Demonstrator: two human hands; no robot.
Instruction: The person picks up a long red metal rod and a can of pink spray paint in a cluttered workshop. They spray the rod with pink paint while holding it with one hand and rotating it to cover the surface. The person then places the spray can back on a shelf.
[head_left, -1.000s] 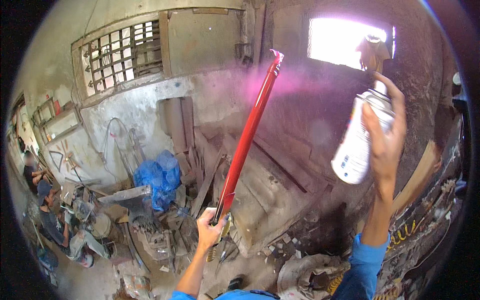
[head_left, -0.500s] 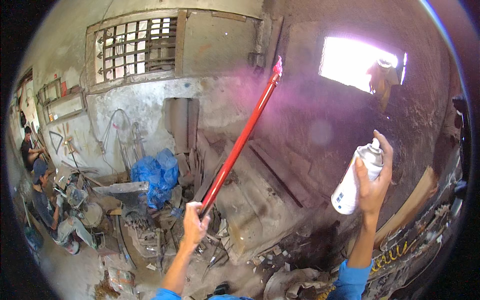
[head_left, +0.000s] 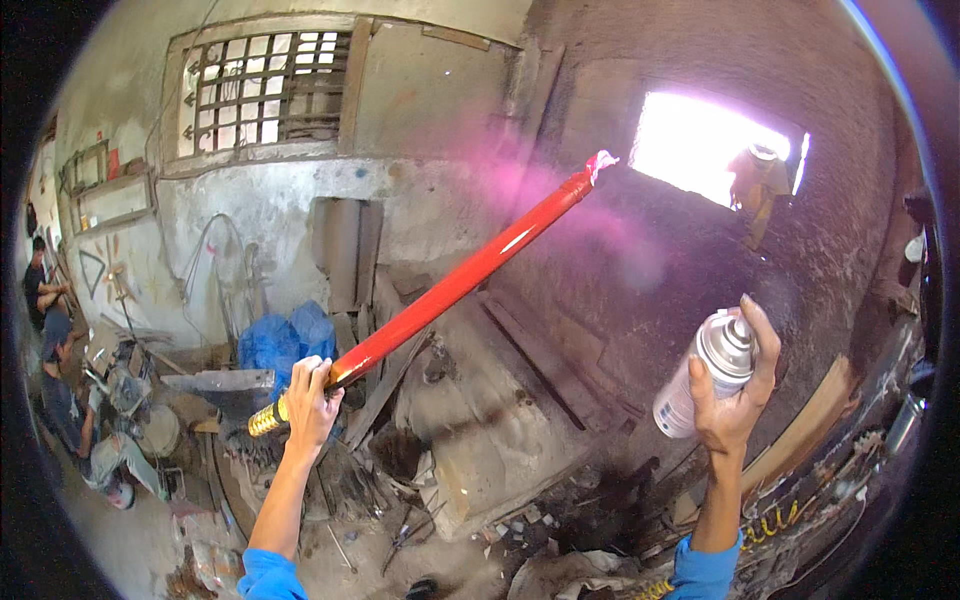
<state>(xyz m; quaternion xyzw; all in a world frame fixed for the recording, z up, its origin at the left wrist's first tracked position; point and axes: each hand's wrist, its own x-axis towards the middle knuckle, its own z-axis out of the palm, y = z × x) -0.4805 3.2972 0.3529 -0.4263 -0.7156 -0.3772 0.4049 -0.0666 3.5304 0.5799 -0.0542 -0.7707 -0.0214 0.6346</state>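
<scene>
My left hand (head_left: 310, 405) is closed around a long, glossy red rod (head_left: 440, 298) near its lower end. A gold ribbed end piece (head_left: 266, 419) sticks out below my fist. The rod slants up to the right, and crumpled pinkish wrapping (head_left: 601, 164) covers its far tip. In my right hand (head_left: 735, 395) is a white spray can (head_left: 690, 385), tilted, with my index finger on top at the nozzle. A pink mist (head_left: 560, 205) hangs behind the rod's upper part. The can is apart from the rod.
Two people sit at the far left, one in a cap (head_left: 62, 365). A blue plastic bag (head_left: 280, 345) lies by the wall. Ahead stands a large dusty block (head_left: 500, 440) with debris around it. A yellow coiled hose (head_left: 775, 530) and a wooden board (head_left: 805, 420) are at right.
The rod has swung down to the right, and its gold end now shows. My left hand has moved left and up. The spray can has turned, showing more of its top.
</scene>
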